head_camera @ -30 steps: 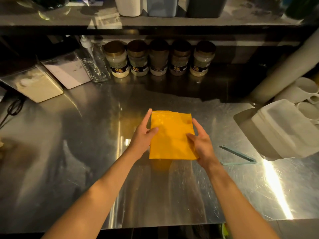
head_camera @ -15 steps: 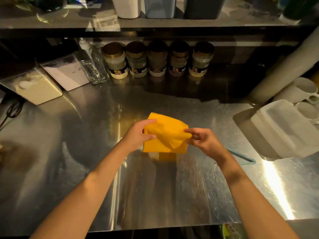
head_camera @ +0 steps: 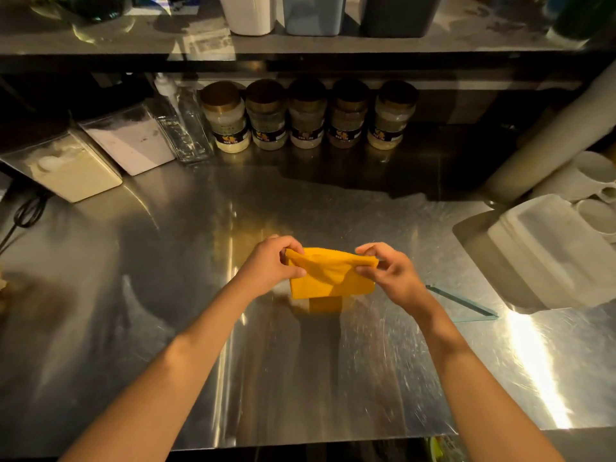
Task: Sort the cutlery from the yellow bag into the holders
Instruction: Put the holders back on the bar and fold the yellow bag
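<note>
The yellow bag [head_camera: 328, 276] is held upright just above the steel counter [head_camera: 300, 378], near its middle. My left hand [head_camera: 271, 266] pinches the bag's top left corner, and my right hand [head_camera: 391, 271] pinches the top right corner. The top edge sags between them. No cutlery shows; the bag's contents are hidden. Three tall holders stand on the upper shelf: a white one [head_camera: 248, 13], a light blue one [head_camera: 313, 13] and a dark one [head_camera: 400, 15].
Several spice jars [head_camera: 308, 115] line the back of the counter. Two lidded tubs [head_camera: 96, 158] and a clear bottle [head_camera: 181, 128] stand back left. A white lidded box [head_camera: 556, 251] and white cups [head_camera: 590, 181] sit right, a glass triangle [head_camera: 466, 303] beside my right wrist.
The bag lay flat on the counter under both hands; now both hands have lifted it by its top corners, pulled it nearer and stood it upright.
</note>
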The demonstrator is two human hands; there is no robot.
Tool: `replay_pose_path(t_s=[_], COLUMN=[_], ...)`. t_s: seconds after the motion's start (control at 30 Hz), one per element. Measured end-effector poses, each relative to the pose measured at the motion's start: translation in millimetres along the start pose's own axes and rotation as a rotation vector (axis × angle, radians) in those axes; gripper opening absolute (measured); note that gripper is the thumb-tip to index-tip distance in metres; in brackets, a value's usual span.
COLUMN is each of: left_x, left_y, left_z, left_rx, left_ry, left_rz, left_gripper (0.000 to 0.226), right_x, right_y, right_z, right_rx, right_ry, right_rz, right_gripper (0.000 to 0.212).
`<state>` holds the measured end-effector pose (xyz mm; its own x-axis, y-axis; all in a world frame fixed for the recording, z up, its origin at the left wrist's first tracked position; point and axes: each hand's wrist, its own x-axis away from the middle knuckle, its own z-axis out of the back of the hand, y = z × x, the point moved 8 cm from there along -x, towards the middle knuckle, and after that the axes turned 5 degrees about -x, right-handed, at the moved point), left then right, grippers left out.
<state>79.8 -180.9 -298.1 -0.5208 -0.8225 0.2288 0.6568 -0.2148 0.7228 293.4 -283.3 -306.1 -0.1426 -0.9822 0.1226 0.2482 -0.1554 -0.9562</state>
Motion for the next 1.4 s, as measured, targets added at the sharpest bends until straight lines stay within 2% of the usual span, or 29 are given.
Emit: replay_pose_path(t_s=[0.07, 0.1, 0.13, 0.2, 0.27, 0.33, 0.4, 0.47, 0.5, 0.57, 0.6, 0.67, 0.73, 0.83, 0.93, 1.13, 1.23, 1.4], left_x=[-4, -6, -7, -8, -7, -8, -8, -8, -7, -5, -5, -2, 3, 9, 20, 34, 34, 29], left_y=[-8, -13, -17, -24, -30, -33, -35, -41, -44, -45, -46, -45, -40, -41, -36, -45, -51, -52], left_z=[1, -1, -7, -24, -36, -40, -47, -58, -65, -76, -80, -82, -81, -87, -97, -123, -131, -133], left_rx=[-0.033, 0.029, 0.162, 0.45, 0.512, 0.374, 0.254, 0.261, 0.301, 0.303, 0.265, 0.163, 0.029, -0.261, -0.341, -0.582, -0.706, -0.753], left_ry=[0.08, 0.085, 0.062, -0.022, -0.015, 0.094, 0.157, 0.113, 0.063, -0.01, -0.017, 0.031, 0.097, 0.199, 0.189, 0.119, 0.067, 0.053], left_rz=[0.045, 0.071, 0.108, 0.189, 0.268, 0.28, 0.258, 0.266, 0.271, 0.241, 0.207, 0.122, -0.008, -0.222, -0.299, -0.333, -0.316, -0.27], left_gripper=[0.026, 0.023, 0.02, 0.003, 0.013, 0.006, 0.022, 0.047, 0.062, 0.083, 0.085, 0.081, 0.076, 0.066, 0.052, 0.059, 0.065, 0.071], right_x=[0, -1, -3, -8, -8, -7, -2, 4, 6, 11, 14, 19, 22, 22, 27, 38, 38, 36], right_y=[-1, 2, 5, 19, 29, 39, 53, 72, 80, 87, 86, 77, 67, 63, 75, 97, 98, 93], right_z=[-3, -4, -5, -5, -7, -14, -20, -22, -25, -32, -34, -36, -40, -53, -71, -85, -85, -84], right_rx=[-0.111, -0.146, -0.182, -0.228, -0.223, -0.217, -0.16, -0.066, -0.061, -0.093, -0.064, 0.164, 0.438, 0.586, 0.69, 0.937, 0.938, 0.913], right_ry=[-0.024, -0.011, 0.026, 0.145, 0.237, 0.292, 0.36, 0.432, 0.448, 0.445, 0.432, 0.393, 0.367, 0.319, 0.24, 0.183, 0.182, 0.198], right_rz=[-0.07, -0.103, -0.145, -0.242, -0.279, -0.273, -0.312, -0.402, -0.434, -0.438, -0.406, -0.244, -0.121, -0.093, -0.113, -0.132, -0.129, -0.157], right_gripper=[0.008, 0.006, 0.004, 0.013, 0.024, 0.035, 0.032, 0.022, 0.026, 0.043, 0.054, 0.067, 0.06, 0.051, 0.058, 0.058, 0.059, 0.058])
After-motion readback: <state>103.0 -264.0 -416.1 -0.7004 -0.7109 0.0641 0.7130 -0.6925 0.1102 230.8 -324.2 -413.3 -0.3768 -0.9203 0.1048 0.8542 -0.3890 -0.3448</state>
